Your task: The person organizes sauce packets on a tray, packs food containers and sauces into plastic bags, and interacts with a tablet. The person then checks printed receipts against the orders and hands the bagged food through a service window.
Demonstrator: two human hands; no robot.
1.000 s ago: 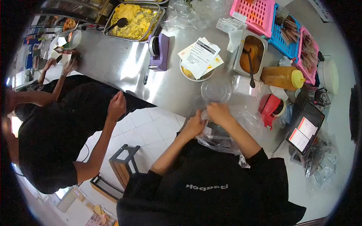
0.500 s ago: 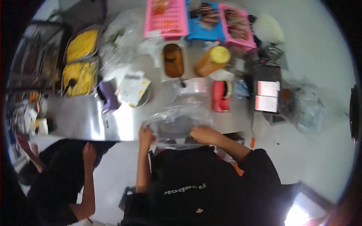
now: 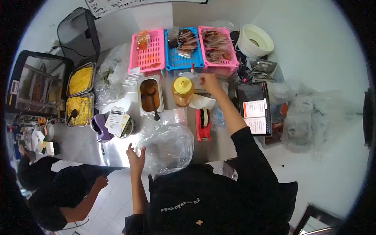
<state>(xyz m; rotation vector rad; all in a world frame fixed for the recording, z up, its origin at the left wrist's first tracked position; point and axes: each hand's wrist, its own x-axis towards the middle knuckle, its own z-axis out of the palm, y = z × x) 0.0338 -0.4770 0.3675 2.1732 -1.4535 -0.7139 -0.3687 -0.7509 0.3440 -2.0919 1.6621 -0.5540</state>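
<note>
My left hand (image 3: 136,157) has its fingers apart at the left edge of a clear plastic bag (image 3: 168,150). The bag lies puffed out at the table's front edge. My right hand (image 3: 210,83) is stretched across the table, fingers curled, just right of a yellow-capped squeeze bottle (image 3: 182,94) of brown sauce. Whatever those fingers hold is too blurred to make out. Left of the bottle is a metal pan (image 3: 141,109) of brown sauce with a dark ladle (image 3: 152,100) in it. A red tape dispenser (image 3: 203,135) stands right of the bag.
Pink (image 3: 145,56) and blue baskets (image 3: 184,58) with packets line the back. At left are trays of yellow food (image 3: 80,80) and a purple tape dispenser (image 3: 102,129). A tablet (image 3: 250,92) stands at right. Beyond the left trays, a co-worker's hand (image 3: 101,182) shows.
Both hands have left the bag they were holding between them. My right hand has reached forward past the squeeze bottle; my left hand has opened beside the bag. The camera view has shifted.
</note>
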